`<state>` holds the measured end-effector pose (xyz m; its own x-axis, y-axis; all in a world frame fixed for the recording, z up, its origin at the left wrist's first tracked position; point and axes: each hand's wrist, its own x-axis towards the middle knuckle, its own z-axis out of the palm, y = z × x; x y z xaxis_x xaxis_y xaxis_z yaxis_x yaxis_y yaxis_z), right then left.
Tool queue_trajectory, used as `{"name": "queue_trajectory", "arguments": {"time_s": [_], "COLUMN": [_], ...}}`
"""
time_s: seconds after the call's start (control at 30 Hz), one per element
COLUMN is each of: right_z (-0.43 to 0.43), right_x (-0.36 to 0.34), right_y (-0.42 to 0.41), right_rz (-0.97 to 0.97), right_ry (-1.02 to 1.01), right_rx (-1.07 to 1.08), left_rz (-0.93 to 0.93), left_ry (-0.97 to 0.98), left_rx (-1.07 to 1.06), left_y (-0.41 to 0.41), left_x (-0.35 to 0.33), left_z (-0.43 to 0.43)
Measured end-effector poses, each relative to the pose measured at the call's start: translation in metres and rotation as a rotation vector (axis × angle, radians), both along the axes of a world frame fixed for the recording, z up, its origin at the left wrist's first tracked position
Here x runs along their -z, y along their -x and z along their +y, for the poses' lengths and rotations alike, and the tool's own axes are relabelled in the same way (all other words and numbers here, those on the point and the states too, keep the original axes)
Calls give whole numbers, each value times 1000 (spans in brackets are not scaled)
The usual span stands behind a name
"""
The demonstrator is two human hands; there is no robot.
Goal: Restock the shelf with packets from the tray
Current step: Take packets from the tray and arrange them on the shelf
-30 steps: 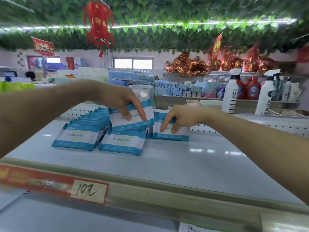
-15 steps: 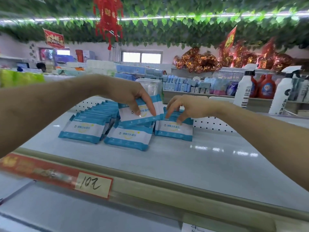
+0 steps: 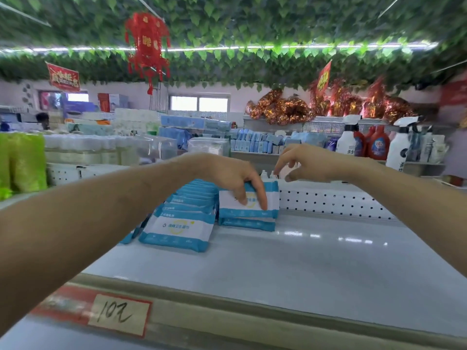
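**Packet held upright on shelf**

The left hand [image 3: 235, 178] grips a packet [image 3: 228, 203] from above, standing it on a flat packet [image 3: 246, 224] near the back of the shelf [image 3: 303, 261], just right of a leaning row [image 3: 177, 229]. The right hand [image 3: 305, 162] hovers above, fingers loosely curled, holding nothing.

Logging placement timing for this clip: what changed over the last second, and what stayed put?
The left hand carried its packet rightward from over the middle row and down onto the right stack, still gripping it. The right hand came off that stack and lifted, empty. The rows on the shelf stayed.
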<state>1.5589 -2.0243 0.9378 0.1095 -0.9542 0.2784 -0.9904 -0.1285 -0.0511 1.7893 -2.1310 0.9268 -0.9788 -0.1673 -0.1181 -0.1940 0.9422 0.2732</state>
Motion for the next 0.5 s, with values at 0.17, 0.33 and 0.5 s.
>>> {"name": "queue_trajectory", "arguments": {"time_s": [0.17,0.33,0.5], "right_z": [15,19,8], "right_x": [3,-3,-7], "right_y": [11,13,3], "right_rz": [-13,-19,8], "right_ry": [-19,-8,-5], "right_rx": [41,55,44], "left_rz": [-96,-87,5], "left_ry": [30,40,58], "left_rx": [43,18,-20], "left_y": [12,3,-7], "left_x": [22,24,28], "left_z": [-7,-14,-23]}}
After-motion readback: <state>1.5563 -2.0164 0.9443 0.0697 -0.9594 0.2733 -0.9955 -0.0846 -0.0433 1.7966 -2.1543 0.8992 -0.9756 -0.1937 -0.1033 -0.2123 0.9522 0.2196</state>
